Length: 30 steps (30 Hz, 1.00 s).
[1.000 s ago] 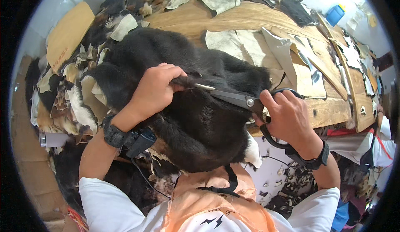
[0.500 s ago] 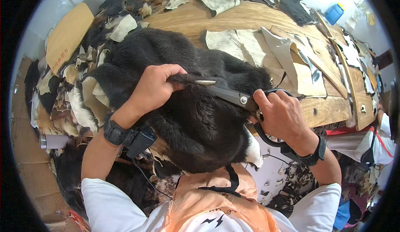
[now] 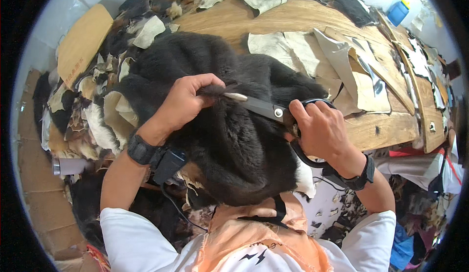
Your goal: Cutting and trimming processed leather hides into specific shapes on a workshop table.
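A large black fur pelt (image 3: pixel 215 164) drapes over the table edge and down across my front. My left hand (image 3: pixel 188 98) is closed in a pinch on a raised fold of the fur. In my right hand (image 3: pixel 320 130) are large scissors (image 3: pixel 264 108) with black handles, the fingers wrapped through the loops. Their grey blades point left into the fur, with the tip close to my left fingers. A pale sliver, perhaps a blade tip or bare hide, shows there; fur hides how far the blades are apart.
The wooden table (image 3: pixel 215 20) carries pale hide pieces (image 3: pixel 273 47) at right. Fur scraps pile up at left beside a tan board (image 3: pixel 83 45). A blue bottle (image 3: pixel 398 13) stands far right, a pale cylinder (image 3: pixel 71 166) at lower left. Another person's pale clothing (image 3: pixel 410 169) shows at right.
My right hand and the scissors have shifted left, bringing the blades closer to my left hand. The left hand keeps its pinch on the fur. The whole view has shifted slightly.
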Motion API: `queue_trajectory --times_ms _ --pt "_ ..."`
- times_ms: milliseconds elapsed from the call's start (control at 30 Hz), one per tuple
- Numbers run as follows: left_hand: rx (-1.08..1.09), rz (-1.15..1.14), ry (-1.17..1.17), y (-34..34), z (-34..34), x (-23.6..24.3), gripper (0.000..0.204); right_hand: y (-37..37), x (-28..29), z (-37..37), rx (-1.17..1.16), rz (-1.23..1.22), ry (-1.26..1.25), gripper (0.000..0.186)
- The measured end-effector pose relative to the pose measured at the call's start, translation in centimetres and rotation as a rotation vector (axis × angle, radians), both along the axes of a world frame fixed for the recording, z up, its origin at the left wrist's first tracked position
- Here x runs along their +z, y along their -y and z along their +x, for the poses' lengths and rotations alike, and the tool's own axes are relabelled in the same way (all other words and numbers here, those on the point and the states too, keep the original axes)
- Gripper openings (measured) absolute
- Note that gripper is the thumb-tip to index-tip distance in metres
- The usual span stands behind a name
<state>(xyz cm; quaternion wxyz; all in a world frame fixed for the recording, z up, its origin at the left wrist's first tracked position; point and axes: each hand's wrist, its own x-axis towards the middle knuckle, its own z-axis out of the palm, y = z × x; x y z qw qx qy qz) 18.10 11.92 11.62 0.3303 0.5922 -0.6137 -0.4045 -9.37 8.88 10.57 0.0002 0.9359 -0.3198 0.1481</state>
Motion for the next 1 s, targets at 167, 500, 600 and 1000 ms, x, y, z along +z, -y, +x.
queue_trajectory --times_ms 167,500,600,1000 --pt "-0.016 0.022 -0.053 0.1 -0.1 0.4 0.026 0.4 -0.5 -0.2 0.025 0.033 0.055 0.043" --pt "-0.071 0.066 -0.122 0.3 0.4 0.1 0.022 -0.7 -0.1 -3.8 0.247 -0.06 -0.006 0.033" --pt "-0.071 -0.014 0.017 -0.1 -0.4 1.1 0.024 -0.4 -1.9 -7.6 0.36 -0.151 -0.068 0.031" --pt "0.045 -0.323 0.475 -4.3 -7.0 2.4 0.023 -2.5 -2.9 -14.9 -0.027 0.053 0.014 0.039"
